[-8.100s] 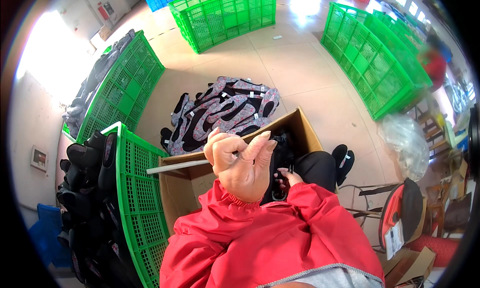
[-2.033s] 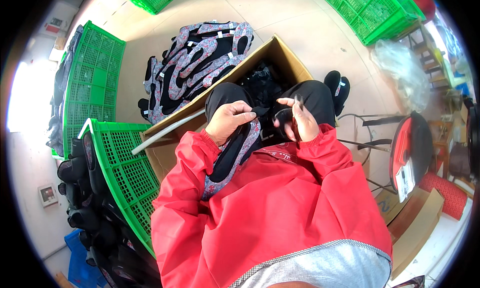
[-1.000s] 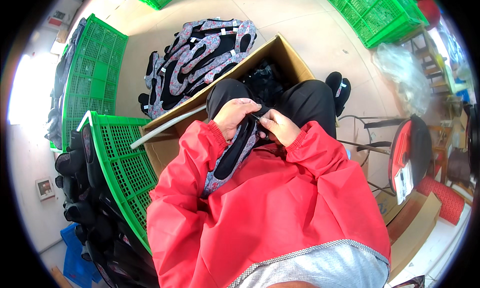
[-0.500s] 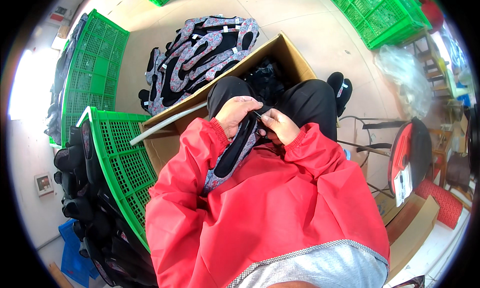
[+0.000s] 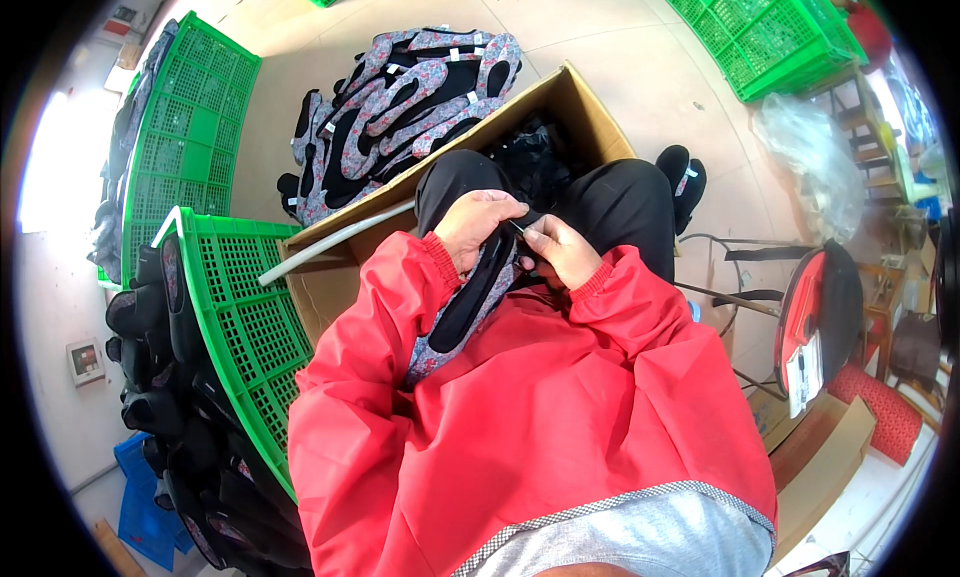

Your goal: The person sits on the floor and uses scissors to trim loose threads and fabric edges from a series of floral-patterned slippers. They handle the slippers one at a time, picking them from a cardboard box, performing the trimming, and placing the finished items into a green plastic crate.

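Note:
Over my lap, both hands work at a slipper-shaped fabric piece [image 5: 462, 322], grey floral with a long black middle. My left hand [image 5: 476, 229] is closed on its upper end, thumb and fingers pinching the black edge. Close beside it, my right hand [image 5: 563, 254] pinches the same black end. A small dark thing with a light glint shows between the fingertips, too small to name. The lower end of the piece rests against my red sleeve and front. An open cardboard box [image 5: 596, 107] stands just beyond my knees, with black material [image 5: 535, 149] inside.
Similar floral pieces [image 5: 400, 107] lie piled on the floor beyond the box. Green crates [image 5: 245, 297] stand at the left, with black pieces [image 5: 165, 377] alongside. A pale tube [image 5: 330, 247] leans by the box. At the right are black pieces [image 5: 680, 182] and a round-seated stool [image 5: 810, 317].

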`<move>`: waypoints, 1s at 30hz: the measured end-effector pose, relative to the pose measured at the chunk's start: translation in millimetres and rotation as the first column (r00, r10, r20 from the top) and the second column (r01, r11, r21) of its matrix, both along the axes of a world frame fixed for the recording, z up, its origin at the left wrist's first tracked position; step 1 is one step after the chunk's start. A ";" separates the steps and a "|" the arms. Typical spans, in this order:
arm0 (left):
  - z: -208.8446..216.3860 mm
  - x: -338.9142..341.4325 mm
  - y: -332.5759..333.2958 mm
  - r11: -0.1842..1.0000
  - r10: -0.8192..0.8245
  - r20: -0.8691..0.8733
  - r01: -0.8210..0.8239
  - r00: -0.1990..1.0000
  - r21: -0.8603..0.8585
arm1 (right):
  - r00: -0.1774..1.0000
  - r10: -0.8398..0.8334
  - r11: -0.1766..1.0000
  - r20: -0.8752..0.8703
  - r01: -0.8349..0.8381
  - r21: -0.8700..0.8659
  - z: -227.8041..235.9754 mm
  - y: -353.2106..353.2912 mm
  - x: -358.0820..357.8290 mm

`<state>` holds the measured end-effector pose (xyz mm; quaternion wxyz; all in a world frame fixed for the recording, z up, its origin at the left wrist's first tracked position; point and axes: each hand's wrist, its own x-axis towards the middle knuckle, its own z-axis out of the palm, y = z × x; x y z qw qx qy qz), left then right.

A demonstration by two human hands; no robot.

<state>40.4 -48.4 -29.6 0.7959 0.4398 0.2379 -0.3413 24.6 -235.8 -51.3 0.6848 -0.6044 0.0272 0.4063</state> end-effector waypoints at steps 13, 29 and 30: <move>-1.6 0.6 -4.2 0.997 0.027 0.033 -0.029 0.999 0.074 | 1.000 0.011 1.000 0.028 -0.012 0.027 -5.3 -1.4 3.0; -10.3 1.3 -2.6 0.974 0.032 0.106 -0.055 0.994 0.222 | 0.994 -0.067 0.997 -0.086 0.070 0.027 -5.8 -1.0 -0.1; -12.6 0.7 0.6 0.965 0.020 0.125 -0.052 0.992 0.257 | 0.989 -0.095 0.992 -0.110 0.103 0.077 -6.6 -1.1 -2.7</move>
